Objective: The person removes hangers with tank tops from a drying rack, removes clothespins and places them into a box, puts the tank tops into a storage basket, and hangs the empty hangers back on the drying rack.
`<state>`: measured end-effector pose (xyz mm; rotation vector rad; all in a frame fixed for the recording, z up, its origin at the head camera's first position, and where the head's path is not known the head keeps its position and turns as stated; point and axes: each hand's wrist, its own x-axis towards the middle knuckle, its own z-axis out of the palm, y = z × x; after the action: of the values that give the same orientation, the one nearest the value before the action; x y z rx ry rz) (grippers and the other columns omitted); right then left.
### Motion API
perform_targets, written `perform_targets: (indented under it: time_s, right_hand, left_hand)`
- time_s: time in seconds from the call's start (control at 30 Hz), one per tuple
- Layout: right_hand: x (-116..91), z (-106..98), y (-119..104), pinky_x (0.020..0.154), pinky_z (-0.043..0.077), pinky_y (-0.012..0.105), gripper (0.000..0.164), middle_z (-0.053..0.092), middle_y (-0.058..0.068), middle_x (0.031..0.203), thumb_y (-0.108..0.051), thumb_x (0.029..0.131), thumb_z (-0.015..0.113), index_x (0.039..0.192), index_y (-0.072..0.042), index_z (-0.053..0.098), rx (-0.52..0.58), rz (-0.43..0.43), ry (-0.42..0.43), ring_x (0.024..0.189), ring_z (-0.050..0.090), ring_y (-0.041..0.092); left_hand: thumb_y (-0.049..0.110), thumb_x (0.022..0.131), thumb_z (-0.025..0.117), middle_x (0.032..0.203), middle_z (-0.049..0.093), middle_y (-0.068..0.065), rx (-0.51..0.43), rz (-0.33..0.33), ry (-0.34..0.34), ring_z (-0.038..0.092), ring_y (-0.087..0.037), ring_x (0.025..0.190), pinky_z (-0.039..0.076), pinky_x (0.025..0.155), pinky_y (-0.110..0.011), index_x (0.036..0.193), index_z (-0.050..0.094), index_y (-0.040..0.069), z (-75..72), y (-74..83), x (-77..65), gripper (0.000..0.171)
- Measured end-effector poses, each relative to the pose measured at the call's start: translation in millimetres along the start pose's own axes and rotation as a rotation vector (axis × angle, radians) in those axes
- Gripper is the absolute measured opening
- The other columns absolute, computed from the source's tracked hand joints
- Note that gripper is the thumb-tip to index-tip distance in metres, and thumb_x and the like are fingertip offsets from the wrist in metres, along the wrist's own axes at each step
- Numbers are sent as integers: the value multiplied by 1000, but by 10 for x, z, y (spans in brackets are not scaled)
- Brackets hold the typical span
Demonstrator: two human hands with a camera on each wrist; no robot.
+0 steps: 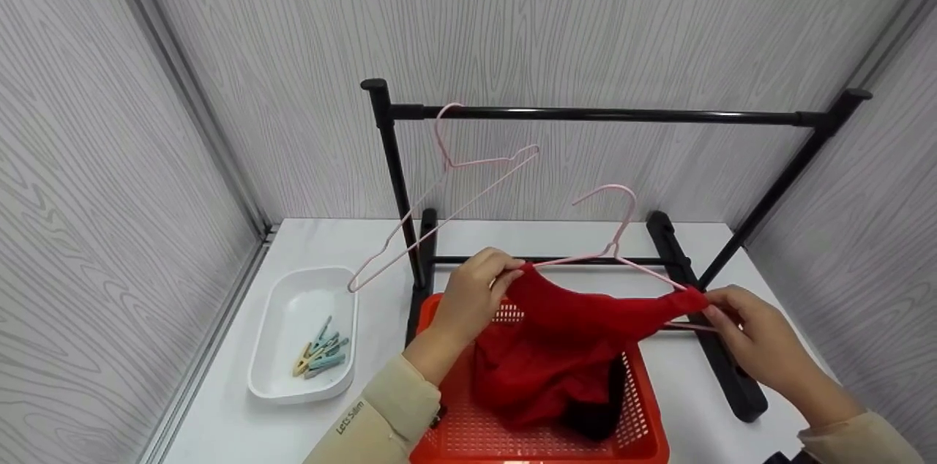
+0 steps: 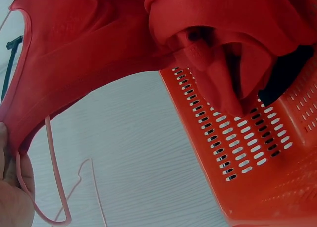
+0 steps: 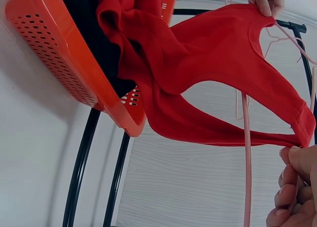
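A red sleeveless top point(image 1: 564, 317) is stretched between both hands, its lower part sagging into the orange-red basket point(image 1: 651, 413). My left hand point(image 1: 472, 292) pinches one shoulder strap; in the left wrist view a rounded hanger end pokes out below the cloth beside those fingers. With thumb and fingertips, my right hand point(image 1: 758, 332) pinches the other strap. A pink hanger point(image 1: 622, 226) runs inside the top, its hook standing up above the neckline. In the right wrist view, the hanger's bottom bar point(image 3: 246, 162) passes through the armhole.
A black rack point(image 1: 600, 114) stands behind the basket, with another pink hanger point(image 1: 410, 237) hooked at its left end. To the left sits a white tray point(image 1: 282, 303) of several clothespins point(image 1: 322, 354). Dark cloth point(image 1: 596, 416) lies in the basket. Grey panels enclose the table.
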<state>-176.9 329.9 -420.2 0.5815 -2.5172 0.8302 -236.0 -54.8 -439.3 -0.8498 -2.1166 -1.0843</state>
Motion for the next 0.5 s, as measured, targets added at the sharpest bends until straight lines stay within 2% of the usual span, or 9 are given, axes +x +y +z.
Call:
perform_targets:
  time_s: [0.23, 0.5]
  right_hand:
    - [-8, -12, -22, 65, 44, 10, 18, 68, -1, 87, 11, 88, 67, 101, -2, 68, 4, 7, -2, 74, 55, 3]
    - [-31, -41, -16, 58, 42, 14, 16, 64, -6, 85, 7, 90, 68, 100, -5, 69, -6, 44, 5, 68, 49, 5]
  left_hand:
    - [12, 94, 69, 97, 68, 0, -50, 35, 37, 64, -10, 86, 54, 77, -19, 100, 72, 9, -23, -36, -27, 8]
    - [8, 93, 70, 97, 68, 0, 32, 39, 181, 66, -12, 90, 54, 82, -22, 100, 72, 10, -139, -124, -43, 8]
